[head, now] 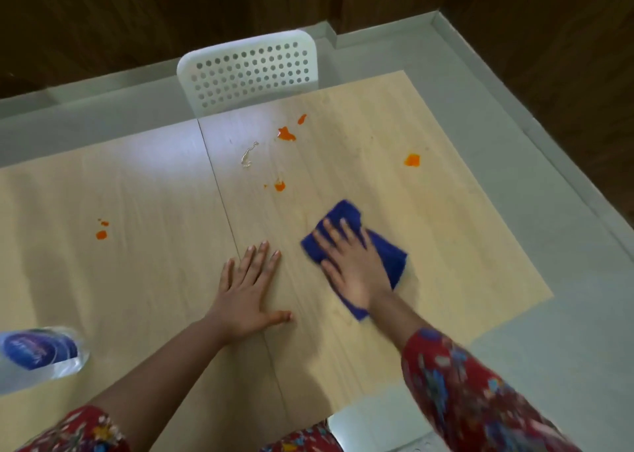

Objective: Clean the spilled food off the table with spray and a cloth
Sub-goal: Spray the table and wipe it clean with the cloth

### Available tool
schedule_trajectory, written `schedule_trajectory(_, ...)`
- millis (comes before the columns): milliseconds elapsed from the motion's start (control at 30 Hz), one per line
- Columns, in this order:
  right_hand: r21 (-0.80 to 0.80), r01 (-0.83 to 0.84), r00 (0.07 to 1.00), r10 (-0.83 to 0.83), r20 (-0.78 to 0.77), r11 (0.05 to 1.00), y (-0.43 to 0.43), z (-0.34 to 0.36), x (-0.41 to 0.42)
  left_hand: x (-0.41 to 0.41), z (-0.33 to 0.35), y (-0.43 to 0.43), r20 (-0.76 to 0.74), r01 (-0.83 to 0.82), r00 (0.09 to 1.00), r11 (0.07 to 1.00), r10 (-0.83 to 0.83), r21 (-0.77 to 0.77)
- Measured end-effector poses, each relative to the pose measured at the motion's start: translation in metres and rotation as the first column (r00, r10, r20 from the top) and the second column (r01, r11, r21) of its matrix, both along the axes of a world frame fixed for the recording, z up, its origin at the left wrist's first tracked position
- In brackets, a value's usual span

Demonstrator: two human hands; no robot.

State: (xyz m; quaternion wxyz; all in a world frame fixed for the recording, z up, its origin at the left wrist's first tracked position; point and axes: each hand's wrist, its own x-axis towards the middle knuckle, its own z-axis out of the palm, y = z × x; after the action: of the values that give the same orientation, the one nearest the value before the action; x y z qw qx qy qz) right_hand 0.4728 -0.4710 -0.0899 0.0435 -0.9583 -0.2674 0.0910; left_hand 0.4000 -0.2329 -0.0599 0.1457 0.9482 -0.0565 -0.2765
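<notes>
The right hand lies flat with straight fingers on a soft, rumpled dark-blue cloth, pressing it to the pale wood-grain desk. The left hand rests beside it, palm down, fingers spread on bare laminate. Glossy orange blobs of spilled food dot the desk beyond the cloth. A blurred clear plastic bottle with a blue label lies near the left edge. A white perforated plastic chair back stands behind the desk.
</notes>
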Motion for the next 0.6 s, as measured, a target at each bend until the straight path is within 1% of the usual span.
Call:
schedule_trajectory(33, 0.005, -0.069, 0.997, 0.069, -0.018, 0.998, -0.010, 0.000, -0.018, 0.005, 0.001, -0.005, 0.034, -0.033, 0.999, 0.999, 0.034, -0.011)
schedule_trajectory(67, 0.027, -0.081, 0.997, 0.082, -0.011, 0.996, -0.029, 0.001, -0.027, 0.010, 0.003, -0.010, 0.059, -0.061, 0.996, 0.998, 0.062, -0.023)
schedule_trajectory(100, 0.048, -0.040, 0.999, 0.039, 0.012, 0.998, -0.053, -0.001, -0.027, 0.017, 0.004, -0.014, 0.065, -0.072, 0.995, 0.997, 0.075, -0.038)
schedule_trajectory(133, 0.036, 0.070, 0.997, -0.071, 0.034, 0.997, -0.081, -0.005, -0.021, 0.024, 0.005, -0.018, 0.060, -0.069, 0.996, 0.996, 0.072, -0.053)
schedule_trajectory(167, 0.008, 0.233, 0.972, -0.233, 0.018, 0.973, -0.107, -0.005, -0.011, 0.029, 0.004, -0.021, 0.052, -0.058, 0.997, 0.997, 0.061, -0.060)
schedule_trajectory(200, -0.023, 0.419, 0.908, -0.419, 0.009, 0.908, -0.132, -0.005, 0.003, 0.035, 0.002, -0.025, 0.049, -0.038, 0.998, 0.997, 0.041, -0.067)
schedule_trajectory(233, -0.041, 0.587, 0.809, -0.588, -0.001, 0.808, -0.150, -0.003, 0.019, 0.039, 0.000, -0.029, 0.047, -0.020, 0.999, 0.997, 0.023, -0.071)
schedule_trajectory(267, -0.034, 0.717, 0.696, -0.718, -0.019, 0.696, -0.157, -0.002, 0.035, 0.043, -0.003, -0.031, 0.050, -0.005, 0.999, 0.998, 0.008, -0.070)
schedule_trajectory(300, -0.015, 0.808, 0.589, -0.808, -0.033, 0.589, -0.155, 0.000, 0.050, 0.048, -0.005, -0.035, 0.054, 0.012, 0.999, 0.998, -0.008, -0.067)
schedule_trajectory(333, 0.002, 0.860, 0.509, -0.859, -0.051, 0.509, -0.143, 0.001, 0.061, 0.053, -0.007, -0.038, 0.057, 0.024, 0.998, 0.998, -0.020, -0.060)
schedule_trajectory(367, 0.005, 0.868, 0.496, -0.867, -0.056, 0.496, -0.128, 0.001, 0.068, 0.059, -0.008, -0.042, 0.057, 0.035, 0.998, 0.998, -0.032, -0.055)
schedule_trajectory(400, 0.015, 0.830, 0.558, -0.829, -0.036, 0.558, -0.111, -0.001, 0.065, 0.064, -0.009, -0.046, 0.058, 0.046, 0.997, 0.997, -0.043, -0.054)
schedule_trajectory(433, 0.026, 0.738, 0.674, -0.739, -0.001, 0.674, -0.095, -0.002, 0.054, 0.070, -0.009, -0.048, 0.053, 0.056, 0.997, 0.997, -0.054, -0.053)
schedule_trajectory(467, 0.022, 0.604, 0.797, -0.604, 0.016, 0.797, -0.086, -0.004, 0.033, 0.076, -0.010, -0.052, 0.041, 0.070, 0.997, 0.996, -0.068, -0.049)
schedule_trajectory(500, 0.026, 0.482, 0.876, -0.482, -0.004, 0.876, -0.084, -0.004, 0.007, 0.079, -0.011, -0.054, 0.030, 0.080, 0.996, 0.996, -0.079, -0.036)
schedule_trajectory(533, 0.039, 0.447, 0.894, -0.447, -0.019, 0.894, -0.091, -0.003, -0.016, 0.081, -0.012, -0.054, 0.024, 0.088, 0.996, 0.996, -0.088, -0.016)
schedule_trajectory(567, 0.041, 0.527, 0.850, -0.527, -0.026, 0.849, -0.106, -0.004, -0.032, 0.083, -0.014, -0.056, 0.014, 0.102, 0.995, 0.995, -0.102, 0.001)
schedule_trajectory(600, 0.042, 0.674, 0.739, -0.674, -0.015, 0.738, -0.123, -0.006, -0.039, 0.084, -0.015, -0.055, 0.010, 0.105, 0.994, 0.994, -0.105, 0.013)
